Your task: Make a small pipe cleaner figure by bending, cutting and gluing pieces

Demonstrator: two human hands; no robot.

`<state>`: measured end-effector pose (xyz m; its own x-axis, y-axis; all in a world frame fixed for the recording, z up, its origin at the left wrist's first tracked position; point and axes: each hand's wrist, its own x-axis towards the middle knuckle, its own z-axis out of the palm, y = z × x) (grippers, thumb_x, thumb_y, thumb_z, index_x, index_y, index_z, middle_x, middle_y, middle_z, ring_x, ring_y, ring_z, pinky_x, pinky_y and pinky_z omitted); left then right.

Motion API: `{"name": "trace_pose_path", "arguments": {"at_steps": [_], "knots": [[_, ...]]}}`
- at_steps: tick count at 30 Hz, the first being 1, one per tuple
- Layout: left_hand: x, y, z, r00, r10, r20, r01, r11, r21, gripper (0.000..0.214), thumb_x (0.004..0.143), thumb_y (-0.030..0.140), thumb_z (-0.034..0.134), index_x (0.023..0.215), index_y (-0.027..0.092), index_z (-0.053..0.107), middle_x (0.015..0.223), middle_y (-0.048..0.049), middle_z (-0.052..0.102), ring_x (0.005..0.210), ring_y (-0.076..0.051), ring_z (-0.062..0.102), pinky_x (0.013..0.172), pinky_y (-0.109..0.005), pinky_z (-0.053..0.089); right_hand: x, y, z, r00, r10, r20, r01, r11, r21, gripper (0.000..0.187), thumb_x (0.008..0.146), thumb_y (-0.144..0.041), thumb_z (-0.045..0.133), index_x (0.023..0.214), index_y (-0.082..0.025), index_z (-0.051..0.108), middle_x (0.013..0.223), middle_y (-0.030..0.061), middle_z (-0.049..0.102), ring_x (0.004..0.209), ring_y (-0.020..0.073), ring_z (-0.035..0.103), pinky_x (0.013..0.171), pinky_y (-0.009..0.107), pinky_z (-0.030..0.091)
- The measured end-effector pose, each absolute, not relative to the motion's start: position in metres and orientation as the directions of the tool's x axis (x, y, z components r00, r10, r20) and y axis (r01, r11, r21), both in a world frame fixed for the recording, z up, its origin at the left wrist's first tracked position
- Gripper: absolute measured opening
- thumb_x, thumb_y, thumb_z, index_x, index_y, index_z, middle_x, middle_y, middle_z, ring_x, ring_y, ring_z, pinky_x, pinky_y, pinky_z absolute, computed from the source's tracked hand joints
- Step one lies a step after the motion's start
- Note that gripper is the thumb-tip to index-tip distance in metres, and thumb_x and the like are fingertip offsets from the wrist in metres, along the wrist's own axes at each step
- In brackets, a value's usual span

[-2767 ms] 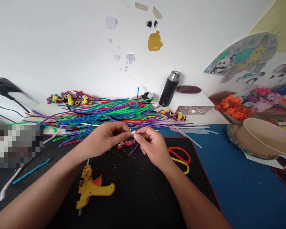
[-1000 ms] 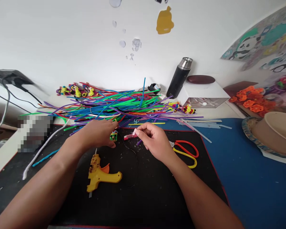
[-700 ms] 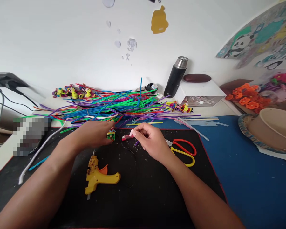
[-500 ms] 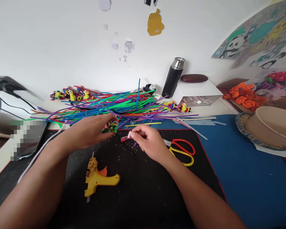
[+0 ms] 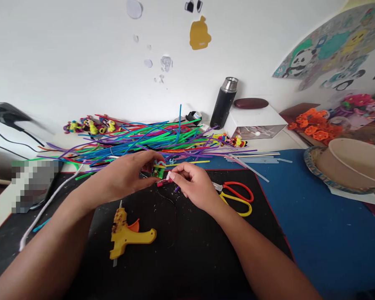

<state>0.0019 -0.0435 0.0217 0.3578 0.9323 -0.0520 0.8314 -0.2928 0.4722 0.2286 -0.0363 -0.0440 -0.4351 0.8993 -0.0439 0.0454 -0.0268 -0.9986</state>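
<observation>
My left hand [image 5: 128, 173] reaches in from the left, its fingers and thumb closed around a small green craft piece [image 5: 159, 171] with yellow and blue bits. Opposite it, my right hand [image 5: 195, 183] pinches a tiny pale pink piece [image 5: 169, 175] between thumb and forefinger. Just under that pinch is a small red-pink stick-like item [image 5: 161, 183]; whether the right hand touches it I cannot tell. The scissors [image 5: 237, 198] with red and yellow handles lie partly behind my right wrist. Nearer to me, a yellow glue gun [image 5: 125, 235] rests on the black mat [image 5: 190, 258].
A heap of coloured pipe cleaners [image 5: 137, 141] spreads along the back. Behind stand a black thermos [image 5: 223, 104] and a white box [image 5: 259, 121] with a dark red case [image 5: 251, 103] on top. A beige bowl [image 5: 359, 164] is at right; a white cable [image 5: 50, 204] runs at left.
My left hand has moved right with the green craft piece, bringing it close to my right fingertips. The right hand keeps its pinch almost in place. The view has shifted slightly.
</observation>
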Motion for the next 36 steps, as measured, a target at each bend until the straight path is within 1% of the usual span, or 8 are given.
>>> {"name": "trace_pose_path", "arguments": {"at_steps": [3, 8, 15, 20, 23, 31, 36], "knots": [[0.005, -0.044, 0.023, 0.368, 0.928, -0.052, 0.821, -0.298, 0.486, 0.051, 0.087, 0.052, 0.063, 0.129, 0.024, 0.067, 0.113, -0.0092, 0.077, 0.095, -0.030, 0.072, 0.080, -0.035, 0.057, 0.228, -0.036, -0.044, -0.435, 0.900, -0.043, 0.035, -0.030, -0.999, 0.021, 0.094, -0.042, 0.068, 0.090, -0.021, 0.067, 0.069, -0.0036, 0.059, 0.051, 0.0106, 0.048, 0.048, 0.024, 0.037], [0.007, -0.044, 0.020, 0.393, 0.918, -0.051, 0.814, -0.322, 0.484, 0.048, 0.087, 0.048, 0.065, 0.127, 0.023, 0.066, 0.108, -0.0091, 0.076, 0.092, -0.029, 0.072, 0.078, -0.035, 0.055, 0.228, -0.035, -0.046, -0.442, 0.896, -0.036, 0.011, -0.035, -0.999, 0.020, 0.094, -0.041, 0.069, 0.091, -0.021, 0.068, 0.073, -0.0026, 0.061, 0.050, 0.0096, 0.048, 0.048, 0.024, 0.037], [0.004, -0.046, 0.011, 0.443, 0.896, -0.024, 0.799, -0.382, 0.465, 0.043, 0.094, 0.045, 0.063, 0.133, 0.026, 0.062, 0.116, -0.0089, 0.073, 0.098, -0.028, 0.071, 0.080, -0.035, 0.054, 0.228, -0.035, -0.048, -0.451, 0.891, -0.045, 0.003, -0.049, -0.999, 0.021, 0.094, -0.042, 0.069, 0.092, -0.020, 0.068, 0.073, -0.0027, 0.062, 0.049, 0.0093, 0.048, 0.047, 0.023, 0.036], [0.003, -0.046, 0.009, 0.448, 0.894, -0.013, 0.801, -0.396, 0.449, 0.044, 0.095, 0.045, 0.064, 0.134, 0.026, 0.060, 0.118, -0.0083, 0.072, 0.101, -0.028, 0.071, 0.083, -0.035, 0.054, 0.228, -0.034, -0.048, -0.470, 0.879, -0.086, -0.010, -0.102, -0.995, 0.020, 0.094, -0.040, 0.069, 0.091, -0.020, 0.067, 0.065, -0.0062, 0.056, 0.044, 0.0083, 0.046, 0.043, 0.023, 0.034], [0.004, -0.047, 0.008, 0.454, 0.891, -0.006, 0.806, -0.408, 0.430, 0.042, 0.095, 0.043, 0.062, 0.133, 0.026, 0.061, 0.119, -0.0079, 0.072, 0.101, -0.028, 0.071, 0.084, -0.035, 0.054, 0.228, -0.033, -0.049, -0.469, 0.879, -0.090, -0.014, -0.109, -0.994, 0.018, 0.093, -0.037, 0.069, 0.091, -0.020, 0.066, 0.064, -0.0063, 0.055, 0.042, 0.0078, 0.045, 0.042, 0.022, 0.034], [0.009, -0.048, 0.013, 0.450, 0.892, -0.034, 0.818, -0.396, 0.417, 0.040, 0.096, 0.042, 0.061, 0.131, 0.024, 0.062, 0.110, -0.0066, 0.073, 0.094, -0.027, 0.070, 0.079, -0.035, 0.052, 0.227, -0.031, -0.053, -0.470, 0.877, -0.095, -0.020, -0.118, -0.993, 0.018, 0.093, -0.037, 0.069, 0.091, -0.020, 0.065, 0.066, -0.0054, 0.058, 0.041, 0.0077, 0.046, 0.042, 0.023, 0.035], [0.012, -0.048, 0.012, 0.448, 0.893, -0.041, 0.824, -0.395, 0.406, 0.042, 0.095, 0.040, 0.064, 0.133, 0.023, 0.061, 0.112, -0.0079, 0.073, 0.097, -0.028, 0.070, 0.082, -0.036, 0.052, 0.227, -0.031, -0.053, -0.466, 0.878, -0.105, -0.027, -0.132, -0.991, 0.018, 0.092, -0.038, 0.070, 0.092, -0.020, 0.065, 0.068, -0.0046, 0.060, 0.041, 0.0076, 0.045, 0.041, 0.023, 0.035]]}}
